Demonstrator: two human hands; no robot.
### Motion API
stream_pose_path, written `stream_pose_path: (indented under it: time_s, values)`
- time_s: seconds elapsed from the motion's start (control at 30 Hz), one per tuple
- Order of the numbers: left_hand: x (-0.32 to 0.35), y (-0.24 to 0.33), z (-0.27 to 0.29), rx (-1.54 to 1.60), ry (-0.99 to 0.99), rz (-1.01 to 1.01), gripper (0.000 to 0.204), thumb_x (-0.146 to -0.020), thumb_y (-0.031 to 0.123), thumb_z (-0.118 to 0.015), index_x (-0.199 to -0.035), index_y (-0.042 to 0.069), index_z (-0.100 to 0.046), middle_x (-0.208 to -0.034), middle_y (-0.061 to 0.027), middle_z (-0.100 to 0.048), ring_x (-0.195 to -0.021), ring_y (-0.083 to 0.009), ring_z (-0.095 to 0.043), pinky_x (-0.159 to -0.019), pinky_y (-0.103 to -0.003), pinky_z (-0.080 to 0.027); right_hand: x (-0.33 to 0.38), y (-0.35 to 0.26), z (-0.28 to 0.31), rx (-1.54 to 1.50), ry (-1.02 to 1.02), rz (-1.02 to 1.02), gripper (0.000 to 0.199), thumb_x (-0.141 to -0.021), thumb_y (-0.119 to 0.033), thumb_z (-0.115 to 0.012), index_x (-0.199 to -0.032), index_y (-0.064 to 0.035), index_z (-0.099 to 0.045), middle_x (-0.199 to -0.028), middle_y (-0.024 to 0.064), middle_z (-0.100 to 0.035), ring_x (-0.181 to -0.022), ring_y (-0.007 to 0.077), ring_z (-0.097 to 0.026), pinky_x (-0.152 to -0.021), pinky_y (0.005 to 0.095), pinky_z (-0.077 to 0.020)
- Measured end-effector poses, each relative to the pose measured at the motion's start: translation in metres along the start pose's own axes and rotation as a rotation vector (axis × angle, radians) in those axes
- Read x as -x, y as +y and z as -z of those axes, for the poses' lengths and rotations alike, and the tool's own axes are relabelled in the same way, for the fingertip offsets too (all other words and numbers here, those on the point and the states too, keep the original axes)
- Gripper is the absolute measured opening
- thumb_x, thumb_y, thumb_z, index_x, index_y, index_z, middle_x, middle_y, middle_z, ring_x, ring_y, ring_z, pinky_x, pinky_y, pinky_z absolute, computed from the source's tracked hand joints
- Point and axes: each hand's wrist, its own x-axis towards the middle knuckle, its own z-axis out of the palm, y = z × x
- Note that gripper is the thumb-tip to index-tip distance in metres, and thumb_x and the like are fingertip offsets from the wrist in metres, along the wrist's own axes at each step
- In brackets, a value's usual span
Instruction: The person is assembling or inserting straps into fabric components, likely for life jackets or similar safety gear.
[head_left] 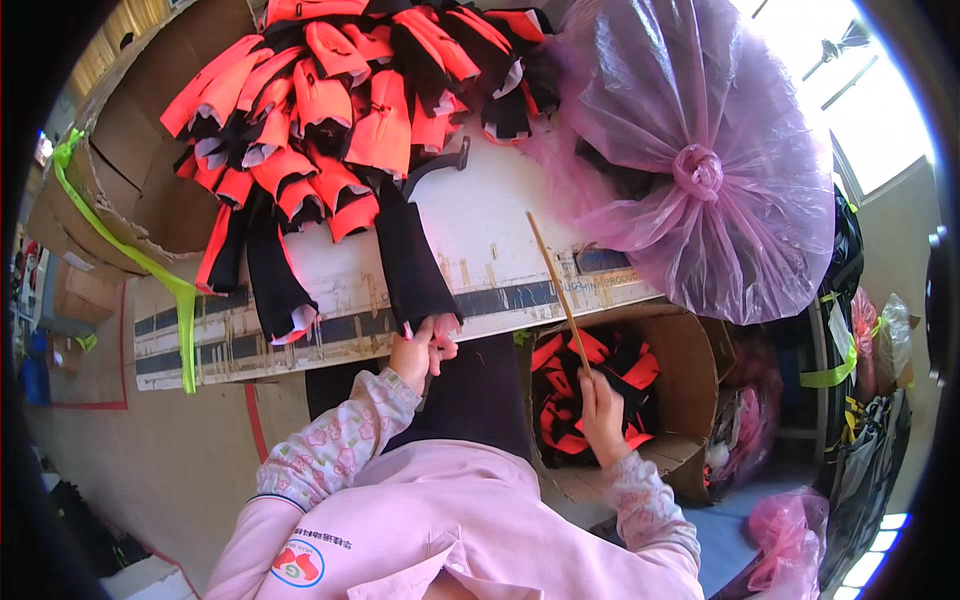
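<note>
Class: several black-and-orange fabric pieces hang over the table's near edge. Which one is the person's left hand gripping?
The left hand grips the rightmost hanging black piece, pinching its pink-lined lower end. The other hanging black piece dangles free, farther left.

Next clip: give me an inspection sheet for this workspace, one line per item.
Surface: white worktable with a dark printed band along its near edge, worn.
Job's things: black fabric piece hanging over the table edge; thin wooden stick.
Clutter: heap of orange-and-black fabric pieces on the table; tied pink plastic bag at its right end.
Grips: left hand pinches the black piece's lower edge; right hand holds the stick's lower end, stick pointing up.
Cables: nothing seen.
Surroundings: open cardboard box of orange-and-black pieces below the table; big cardboard box with green strap at left; more bags at right.
</note>
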Motion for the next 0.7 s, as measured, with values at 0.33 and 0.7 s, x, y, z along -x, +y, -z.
stream_pose_path:
  time_s: [0.33, 0.7]
  values:
    - [-0.007, -0.001, 0.003, -0.096, -0.112, 0.001, 0.033, -0.096, 0.031, -0.039, -0.079, 0.007, -0.053, -0.063, -0.0071, -0.058, -0.042, -0.0146, -0.055, -0.042, -0.021, -0.043, -0.249, -0.036, -0.010, 0.562, 0.180, 0.429, 0.024, -0.078, -0.019, -0.059, -0.100, -0.0082, -0.056, -0.088, 0.0147, -0.055, -0.088, 0.0326, -0.055, -0.073, 0.0437, -0.0454]
    - [0.003, -0.011, 0.010, -0.101, -0.150, -0.001, 0.029, -0.097, 0.020, -0.033, -0.089, 0.001, -0.054, -0.072, -0.0042, -0.055, -0.046, -0.0144, -0.054, -0.051, -0.024, -0.048, -0.357, -0.046, -0.045, 0.698, 0.040, 0.105, 0.047, -0.085, -0.012, -0.042, -0.131, -0.0102, -0.037, -0.105, 0.0174, -0.060, -0.092, 0.0323, -0.061, -0.073, 0.0429, -0.0490]
